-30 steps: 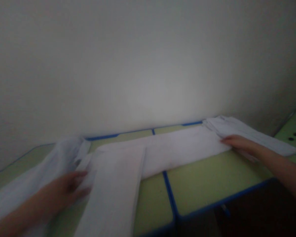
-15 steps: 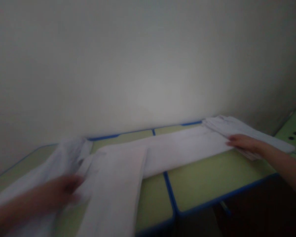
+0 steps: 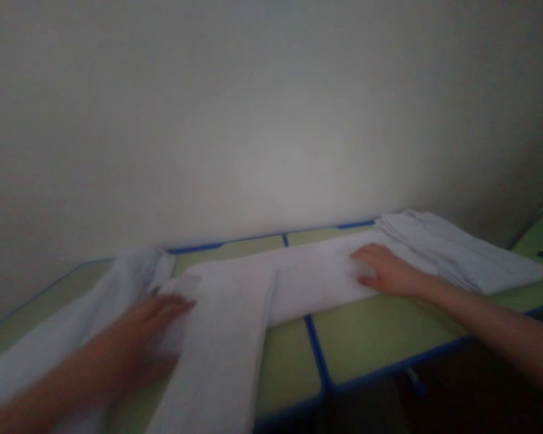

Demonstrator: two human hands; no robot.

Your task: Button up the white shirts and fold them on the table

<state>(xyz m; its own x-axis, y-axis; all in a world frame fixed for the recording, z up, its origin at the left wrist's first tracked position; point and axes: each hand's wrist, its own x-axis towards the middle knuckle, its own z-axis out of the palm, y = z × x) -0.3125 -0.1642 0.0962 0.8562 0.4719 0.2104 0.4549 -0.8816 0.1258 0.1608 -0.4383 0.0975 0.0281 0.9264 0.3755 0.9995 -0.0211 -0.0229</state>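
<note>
A long white folded cloth [image 3: 317,280] lies across green desktops, and its left part [image 3: 224,337] runs toward me over the front edge. My left hand [image 3: 154,331] is at the left edge of that part, fingers stretched out over the cloth and thumb apart below. Above the middle of the strip is my right hand [image 3: 382,271], with its fingers and thumb spread; whether it touches the fabric I cannot tell. To its right sits a stack of folded white cloth [image 3: 461,247]. Left of my left hand lies a crumpled white cloth [image 3: 117,289].
The green desks [image 3: 366,334] have blue edging and stand against a grey wall [image 3: 271,120]. A green panel with dark round holes [image 3: 542,254] is at the far right. Below the front edge it is dark.
My right hand has moved left from the stack of cloth to above the strip, its fingers spreading. My left hand has shifted right onto the edge of the folded cloth.
</note>
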